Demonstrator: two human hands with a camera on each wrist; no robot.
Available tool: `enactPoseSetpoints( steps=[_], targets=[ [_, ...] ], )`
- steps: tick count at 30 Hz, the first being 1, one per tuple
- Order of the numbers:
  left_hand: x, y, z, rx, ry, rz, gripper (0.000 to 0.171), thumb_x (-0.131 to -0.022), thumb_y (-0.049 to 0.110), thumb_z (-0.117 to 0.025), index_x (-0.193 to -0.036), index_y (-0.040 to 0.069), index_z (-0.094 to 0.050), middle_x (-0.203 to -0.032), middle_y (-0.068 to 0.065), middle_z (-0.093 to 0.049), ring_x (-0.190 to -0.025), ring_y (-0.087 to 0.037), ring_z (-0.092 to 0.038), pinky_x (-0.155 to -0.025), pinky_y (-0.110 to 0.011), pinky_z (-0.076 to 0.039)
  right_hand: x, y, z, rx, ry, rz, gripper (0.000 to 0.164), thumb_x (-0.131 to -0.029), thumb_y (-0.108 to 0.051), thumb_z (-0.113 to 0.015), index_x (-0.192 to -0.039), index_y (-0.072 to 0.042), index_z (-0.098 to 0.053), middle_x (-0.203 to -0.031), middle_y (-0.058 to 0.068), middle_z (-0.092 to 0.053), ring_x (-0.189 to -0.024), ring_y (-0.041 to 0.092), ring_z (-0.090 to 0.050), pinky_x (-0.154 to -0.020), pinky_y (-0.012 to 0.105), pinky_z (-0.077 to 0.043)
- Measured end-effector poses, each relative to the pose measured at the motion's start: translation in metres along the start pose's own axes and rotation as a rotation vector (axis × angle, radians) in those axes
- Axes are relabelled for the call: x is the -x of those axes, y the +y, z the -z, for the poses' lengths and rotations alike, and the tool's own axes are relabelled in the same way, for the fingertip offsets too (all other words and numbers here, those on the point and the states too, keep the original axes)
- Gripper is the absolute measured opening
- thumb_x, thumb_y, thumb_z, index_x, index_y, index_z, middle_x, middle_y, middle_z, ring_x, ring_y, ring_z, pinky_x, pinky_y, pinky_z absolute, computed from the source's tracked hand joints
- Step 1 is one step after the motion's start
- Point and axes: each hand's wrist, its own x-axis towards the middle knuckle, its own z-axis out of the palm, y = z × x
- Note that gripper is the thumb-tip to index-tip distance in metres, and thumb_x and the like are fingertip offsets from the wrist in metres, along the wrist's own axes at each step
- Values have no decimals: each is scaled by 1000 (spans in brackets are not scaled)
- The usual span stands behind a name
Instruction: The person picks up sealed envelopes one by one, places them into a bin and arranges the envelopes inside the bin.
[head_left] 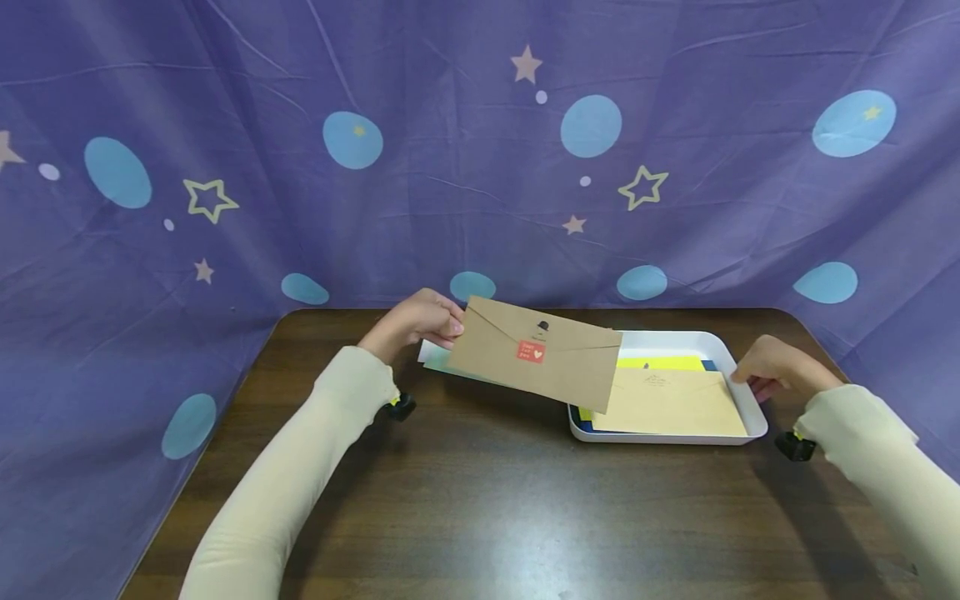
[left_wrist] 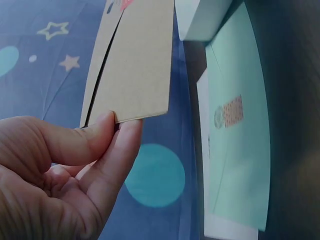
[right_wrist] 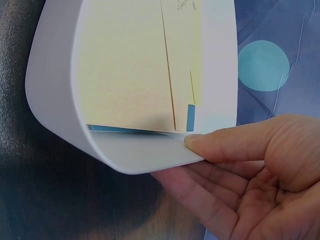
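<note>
My left hand pinches the short left edge of a brown kraft envelope, thumb on one face and fingers behind, as the left wrist view shows. A red heart label and a small hat print mark its front. The envelope hangs tilted, its right end overlapping a white tray in the head view. My right hand grips the tray's right rim, thumb inside and fingers outside. Inside the tray lie a cream envelope on top, a yellow envelope and a blue one under it.
Left of the tray, on the dark wooden table, lie a mint green envelope and a white envelope beneath it, partly hidden behind the kraft one. A purple curtain with stars hangs behind the table's back edge.
</note>
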Motion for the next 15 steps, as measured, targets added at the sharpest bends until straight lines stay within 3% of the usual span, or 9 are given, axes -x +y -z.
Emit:
enactPoseSetpoints(
  steps=[15],
  targets=[
    [-4,18,-40,-7,-37,-25,34,-94,-7,-61,-127,-15,-60,-91,-10,-63,-66,-11,-63,-64,-21,-60,0,1,-1,-3,1,10,16,-89,-1,-64,-95,14,-63,-74,7,-61,-64,15,-62,-63,32,-62]
  ],
)
